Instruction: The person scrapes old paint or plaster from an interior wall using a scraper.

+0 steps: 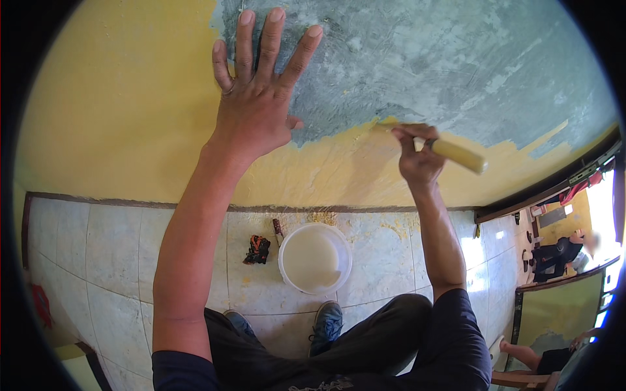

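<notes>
My left hand [259, 88] lies spread against the wall, its fingers over the bare grey plaster [415, 73] and its wrist over yellow paint [122, 107]. In my right hand [421, 151] is a scraper with a pale wooden handle [459, 155]. Its blade, blurred and partly hidden by my fingers, meets the ragged lower border of the paint. Below on the tiled floor stands a white plastic bucket [346, 264] holding cloudy whitish liquid [310, 256]. To its left are a crumpled black and orange cloth [257, 249] and a dark reddish stick-like tool [278, 230], partly behind the bucket.
Yellow paint flakes [318, 218] litter the floor along the wall base. At the right a doorway frame [547, 195] opens to a bright area where a person [557, 254] sits. Another person's leg [521, 354] shows at lower right, near a wooden chair [525, 380].
</notes>
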A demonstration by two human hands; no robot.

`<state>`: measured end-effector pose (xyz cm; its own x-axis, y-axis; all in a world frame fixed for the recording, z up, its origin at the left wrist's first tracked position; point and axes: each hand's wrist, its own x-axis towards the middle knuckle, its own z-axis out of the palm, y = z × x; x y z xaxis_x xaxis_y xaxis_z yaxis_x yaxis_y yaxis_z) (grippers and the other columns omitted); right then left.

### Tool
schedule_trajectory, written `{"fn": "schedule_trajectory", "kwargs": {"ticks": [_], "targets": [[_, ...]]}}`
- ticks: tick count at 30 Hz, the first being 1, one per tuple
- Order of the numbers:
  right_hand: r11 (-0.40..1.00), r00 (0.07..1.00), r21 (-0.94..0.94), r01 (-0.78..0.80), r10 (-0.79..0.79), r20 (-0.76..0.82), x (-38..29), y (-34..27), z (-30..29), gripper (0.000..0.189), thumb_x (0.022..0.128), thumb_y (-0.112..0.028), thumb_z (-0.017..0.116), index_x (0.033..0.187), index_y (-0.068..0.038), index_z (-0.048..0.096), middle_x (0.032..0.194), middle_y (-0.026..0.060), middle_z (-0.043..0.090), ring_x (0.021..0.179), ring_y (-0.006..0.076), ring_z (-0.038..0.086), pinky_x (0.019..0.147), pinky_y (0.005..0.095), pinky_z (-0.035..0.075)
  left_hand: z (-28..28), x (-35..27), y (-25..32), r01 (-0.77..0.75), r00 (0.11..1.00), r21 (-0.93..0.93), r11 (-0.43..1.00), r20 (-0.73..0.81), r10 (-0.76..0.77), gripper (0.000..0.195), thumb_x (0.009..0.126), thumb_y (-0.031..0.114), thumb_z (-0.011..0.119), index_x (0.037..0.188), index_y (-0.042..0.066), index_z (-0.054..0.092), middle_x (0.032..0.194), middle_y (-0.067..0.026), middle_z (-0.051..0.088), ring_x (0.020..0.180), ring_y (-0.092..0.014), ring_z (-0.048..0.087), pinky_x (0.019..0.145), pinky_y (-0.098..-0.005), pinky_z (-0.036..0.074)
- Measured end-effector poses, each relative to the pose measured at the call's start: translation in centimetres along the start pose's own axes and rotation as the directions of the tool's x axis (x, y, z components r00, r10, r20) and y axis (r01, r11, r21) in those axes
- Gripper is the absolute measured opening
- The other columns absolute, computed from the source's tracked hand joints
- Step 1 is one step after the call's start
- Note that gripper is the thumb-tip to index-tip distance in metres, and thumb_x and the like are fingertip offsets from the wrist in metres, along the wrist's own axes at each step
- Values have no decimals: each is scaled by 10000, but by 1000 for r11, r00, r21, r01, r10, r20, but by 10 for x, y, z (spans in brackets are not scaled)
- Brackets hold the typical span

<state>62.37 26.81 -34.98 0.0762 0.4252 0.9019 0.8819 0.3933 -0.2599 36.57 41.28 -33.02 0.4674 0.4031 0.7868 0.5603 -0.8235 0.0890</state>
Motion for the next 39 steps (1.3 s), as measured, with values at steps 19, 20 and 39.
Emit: {"fn": "schedule_trajectory", "kwargs": {"ticks": [19,20,39], "targets": [[987,988,155,36,-12,-153,9,-1,1,231,788,165,732,868,-2,594,829,131,726,774,215,729,658,310,597,-1,0,1,0,1000,-2,1000,1,0,1320,663,264,926,1620,387,25,1694,-125,-137,1536,-403,-179,1186,-657,-24],[995,997,63,77,-78,16,-2,2,-1,237,795,189,708,881,3,588,850,136,727,779,216,728,668,311,604,0,-2,1,-9,1000,-15,1000,14,9,1320,663,266,926,1621,385,25,1694,-125,-140,1535,-404,-180,1186,-658,-23],[984,986,164,70,-43,-160,4,2,12,192,785,147,740,849,3,631,803,103,720,752,185,712,672,290,577,-1,1,0,-4,1000,-7,1000,-5,4,1320,648,263,931,1621,389,49,1698,-117,-126,1543,-396,-153,1183,-661,-10]]}}
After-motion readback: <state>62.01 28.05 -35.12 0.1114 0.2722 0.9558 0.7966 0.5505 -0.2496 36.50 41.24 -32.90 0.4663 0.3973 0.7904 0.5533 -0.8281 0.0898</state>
